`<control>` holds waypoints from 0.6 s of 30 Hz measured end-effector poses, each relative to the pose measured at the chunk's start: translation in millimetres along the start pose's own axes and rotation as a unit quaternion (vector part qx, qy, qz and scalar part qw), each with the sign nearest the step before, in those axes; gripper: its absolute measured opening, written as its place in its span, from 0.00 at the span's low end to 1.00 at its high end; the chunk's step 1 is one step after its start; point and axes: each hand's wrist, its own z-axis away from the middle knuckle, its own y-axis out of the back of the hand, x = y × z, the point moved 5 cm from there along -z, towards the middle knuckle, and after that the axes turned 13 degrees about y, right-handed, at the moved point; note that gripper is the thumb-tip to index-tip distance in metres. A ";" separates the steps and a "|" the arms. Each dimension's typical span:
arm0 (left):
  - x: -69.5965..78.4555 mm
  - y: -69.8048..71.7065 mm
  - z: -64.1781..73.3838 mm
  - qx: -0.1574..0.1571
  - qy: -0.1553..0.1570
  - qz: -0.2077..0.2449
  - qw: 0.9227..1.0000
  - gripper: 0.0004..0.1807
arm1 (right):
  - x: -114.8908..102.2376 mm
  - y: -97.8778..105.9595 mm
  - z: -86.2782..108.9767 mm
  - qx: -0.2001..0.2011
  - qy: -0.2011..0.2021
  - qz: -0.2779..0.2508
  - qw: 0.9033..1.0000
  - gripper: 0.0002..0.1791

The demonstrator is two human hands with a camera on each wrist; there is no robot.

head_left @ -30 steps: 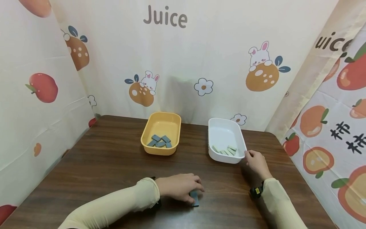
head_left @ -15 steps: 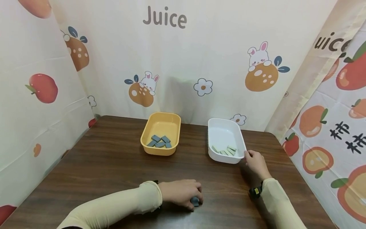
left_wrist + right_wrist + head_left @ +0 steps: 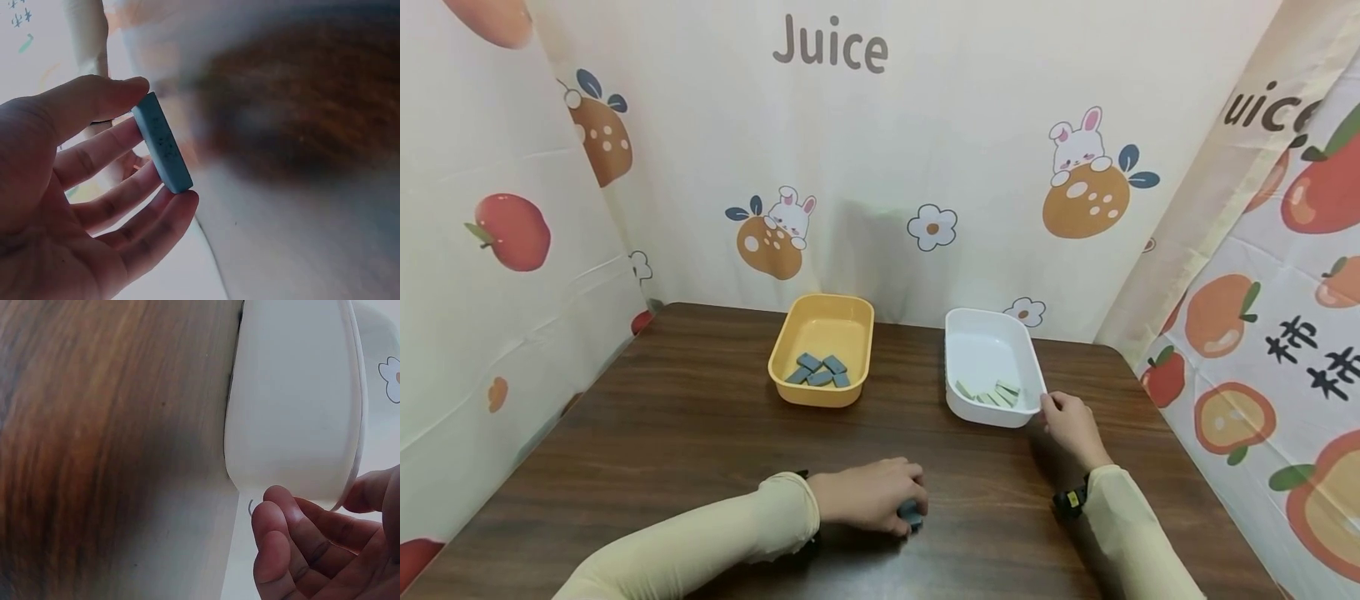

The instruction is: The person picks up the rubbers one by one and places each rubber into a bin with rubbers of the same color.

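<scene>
My left hand grips a flat grey-blue rectangular block between thumb and fingertips, low over the front middle of the table. Dark specks mark the block's narrow side in the left wrist view. My right hand pinches the near right corner of a white plastic bin, thumb at the rim and fingers against the outer wall. Inside that bin lie several pale green blocks near its front end. A yellow bin stands to the left, with several grey-blue blocks in it.
Both bins stand toward the back of the dark wooden table, with a gap between them. Behind the table hangs a pale curtain printed with fruit and rabbits, and it continues along both sides.
My left fingers have curled round the grey-blue block, which lay on the table under a looser hand. Hand and block have then moved slightly away from me. My right hand stays at the white bin.
</scene>
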 end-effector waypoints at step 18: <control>-19.2 17.9 5.9 0.049 0.048 0.048 0.996 0.12 | -0.7 0.4 -0.3 -0.003 0.003 0.001 1.000 0.26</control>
